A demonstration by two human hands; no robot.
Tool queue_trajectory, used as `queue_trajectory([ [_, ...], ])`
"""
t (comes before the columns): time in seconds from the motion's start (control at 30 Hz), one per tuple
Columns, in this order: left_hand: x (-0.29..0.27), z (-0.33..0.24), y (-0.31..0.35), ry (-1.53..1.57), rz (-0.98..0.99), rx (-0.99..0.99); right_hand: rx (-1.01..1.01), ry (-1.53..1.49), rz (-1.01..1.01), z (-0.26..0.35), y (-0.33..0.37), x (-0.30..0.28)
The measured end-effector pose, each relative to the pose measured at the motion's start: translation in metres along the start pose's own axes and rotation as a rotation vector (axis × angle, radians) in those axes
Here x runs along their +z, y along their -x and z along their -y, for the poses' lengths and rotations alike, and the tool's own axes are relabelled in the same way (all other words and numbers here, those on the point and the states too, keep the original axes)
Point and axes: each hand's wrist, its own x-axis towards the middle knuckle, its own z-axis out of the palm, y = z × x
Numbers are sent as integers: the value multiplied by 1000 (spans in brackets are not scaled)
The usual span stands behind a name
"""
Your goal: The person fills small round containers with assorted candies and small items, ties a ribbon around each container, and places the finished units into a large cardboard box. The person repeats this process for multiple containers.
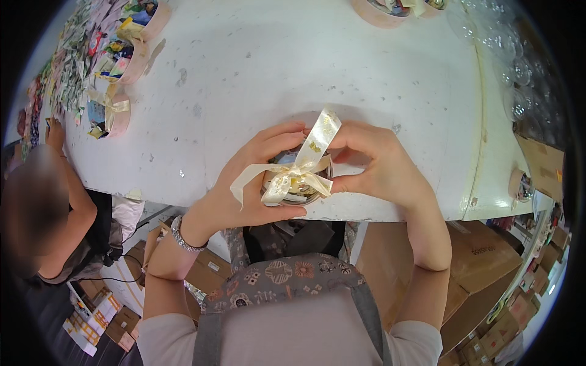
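Close to the table's near edge stands a small round clear container (287,160) with wrapped-looking contents inside. A shiny cream ribbon (293,175) is tied in a bow across its top, one tail sticking up and away from me, another hanging to the left. My left hand (250,171) curves around the container's left side, fingers at the far side and thumb at the near side. From the right, my right hand (381,161) grips it, thumb against the near right rim and index finger at the far side. The ribbon and fingers hide part of the container.
Pink round boxes (122,116) of packets line the left, beside a heap of small packets (73,67). Another pink box (381,15) is at the far edge. Clear round containers (519,73) fill the far right. A co-worker's arm (73,189) reaches in at left; cardboard boxes (488,262) sit below.
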Motion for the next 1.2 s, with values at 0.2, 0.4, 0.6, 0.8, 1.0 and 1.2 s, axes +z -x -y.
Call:
queue_trajectory([
  [0.2,-5,6,7,-80,20,24,-186,90,-83,-10,12,14],
  [0.4,-7,-5,20,68,-33,-267,-136,214,-113,-5,17,21],
  [0.6,-1,0,18,-349,-83,110,-317,314,-165,-14,14,36],
  [0.8,-6,3,16,-366,-37,132,-242,122,-120,-21,13,35],
  [1.0,1,-4,19,-373,-35,71,-164,276,-124,-19,26,37],
  [1.2,5,4,22,-391,-86,165,-126,43,-16,-9,19,22],
])
